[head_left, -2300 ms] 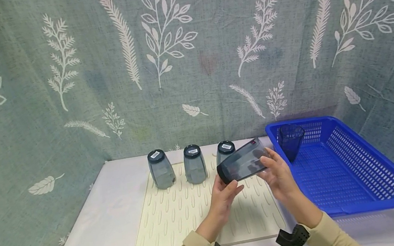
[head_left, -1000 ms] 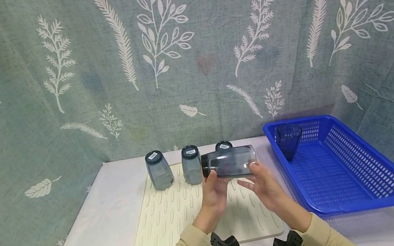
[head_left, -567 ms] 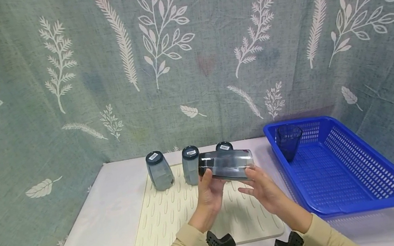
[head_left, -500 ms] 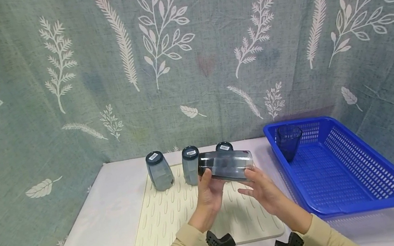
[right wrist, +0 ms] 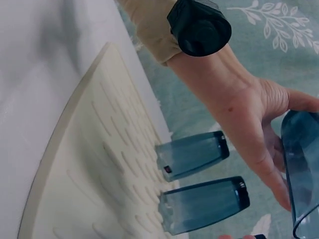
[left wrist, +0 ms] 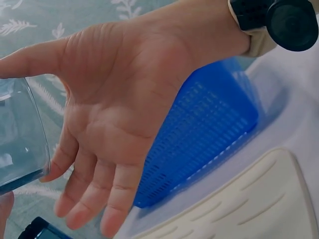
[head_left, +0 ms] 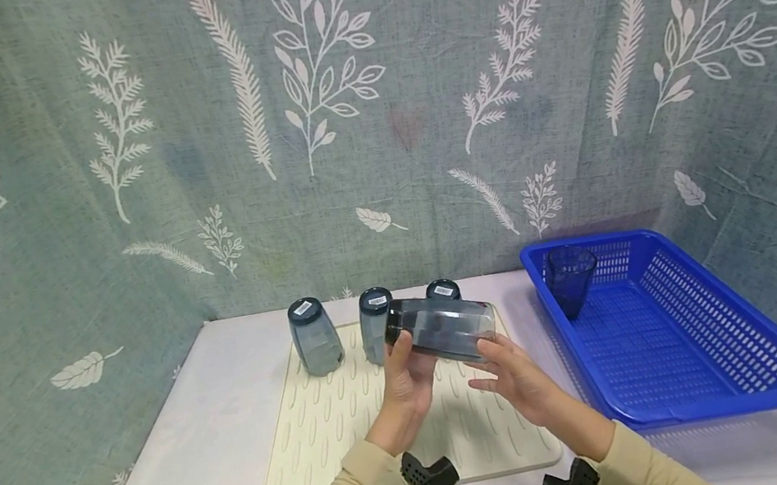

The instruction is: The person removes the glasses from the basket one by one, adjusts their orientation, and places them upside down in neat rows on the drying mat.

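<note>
A smoky blue-grey drinking glass (head_left: 445, 330) lies almost on its side in the air above the drying mat (head_left: 328, 450), its rim end slightly lower. The left hand (head_left: 409, 389) grips it near the dark, thick base, thumb on the near side. At the rim end, the right hand (head_left: 519, 377) pinches it between thumb and fingers, some fingers spread off the glass. In the left wrist view the right hand (left wrist: 114, 104) shows its palm beside the glass (left wrist: 20, 129). The left hand (right wrist: 249, 114) appears in the right wrist view, partly hidden by the glass (right wrist: 304, 169).
Three similar glasses stand upside down along the mat's back edge: left (head_left: 316, 340), middle (head_left: 375, 327) and right (head_left: 443, 289), the last mostly hidden. A blue basket (head_left: 725, 406) at the right holds another glass (head_left: 571, 283). A patterned curtain (head_left: 405, 149) hangs behind.
The held glass has turned from rim end raised to rim end slightly lowered, and has shifted left. Both hands moved left with it. The other glasses and the basket stay put.
</note>
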The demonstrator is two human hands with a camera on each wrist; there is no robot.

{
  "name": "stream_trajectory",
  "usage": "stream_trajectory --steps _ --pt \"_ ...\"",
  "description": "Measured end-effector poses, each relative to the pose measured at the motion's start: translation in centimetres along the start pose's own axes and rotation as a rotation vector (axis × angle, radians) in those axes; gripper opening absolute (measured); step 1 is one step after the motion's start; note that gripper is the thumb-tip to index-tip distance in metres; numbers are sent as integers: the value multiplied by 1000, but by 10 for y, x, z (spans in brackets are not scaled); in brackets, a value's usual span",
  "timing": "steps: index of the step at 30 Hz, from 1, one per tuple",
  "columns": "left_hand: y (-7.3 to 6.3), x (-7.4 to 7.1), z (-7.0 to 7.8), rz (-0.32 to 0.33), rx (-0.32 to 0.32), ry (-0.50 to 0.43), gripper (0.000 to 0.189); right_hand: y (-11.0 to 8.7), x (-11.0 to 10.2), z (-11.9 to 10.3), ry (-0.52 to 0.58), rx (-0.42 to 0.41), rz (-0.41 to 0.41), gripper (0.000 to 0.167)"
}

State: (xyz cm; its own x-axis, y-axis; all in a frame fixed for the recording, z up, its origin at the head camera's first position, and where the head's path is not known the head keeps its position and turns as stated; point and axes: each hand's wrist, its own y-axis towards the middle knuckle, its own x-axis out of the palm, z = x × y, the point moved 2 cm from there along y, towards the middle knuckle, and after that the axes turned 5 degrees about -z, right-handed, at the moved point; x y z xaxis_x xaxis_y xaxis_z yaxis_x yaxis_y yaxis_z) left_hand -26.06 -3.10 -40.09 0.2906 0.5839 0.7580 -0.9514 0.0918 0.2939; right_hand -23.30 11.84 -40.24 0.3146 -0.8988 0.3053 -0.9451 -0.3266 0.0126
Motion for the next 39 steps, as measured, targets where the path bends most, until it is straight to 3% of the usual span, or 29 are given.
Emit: stream_trajectory --steps 10,17,39 --pt "5 -4 12 -6 5 45 54 -2 -8 -5 -13 3 -59 89" --pt "7 -9 21 -57 22 145 57 -7 -14 -10 -90 24 -46 79" --pt "10 -23 46 -96 14 365 52 -18 -34 -33 -248 17 -54 83"
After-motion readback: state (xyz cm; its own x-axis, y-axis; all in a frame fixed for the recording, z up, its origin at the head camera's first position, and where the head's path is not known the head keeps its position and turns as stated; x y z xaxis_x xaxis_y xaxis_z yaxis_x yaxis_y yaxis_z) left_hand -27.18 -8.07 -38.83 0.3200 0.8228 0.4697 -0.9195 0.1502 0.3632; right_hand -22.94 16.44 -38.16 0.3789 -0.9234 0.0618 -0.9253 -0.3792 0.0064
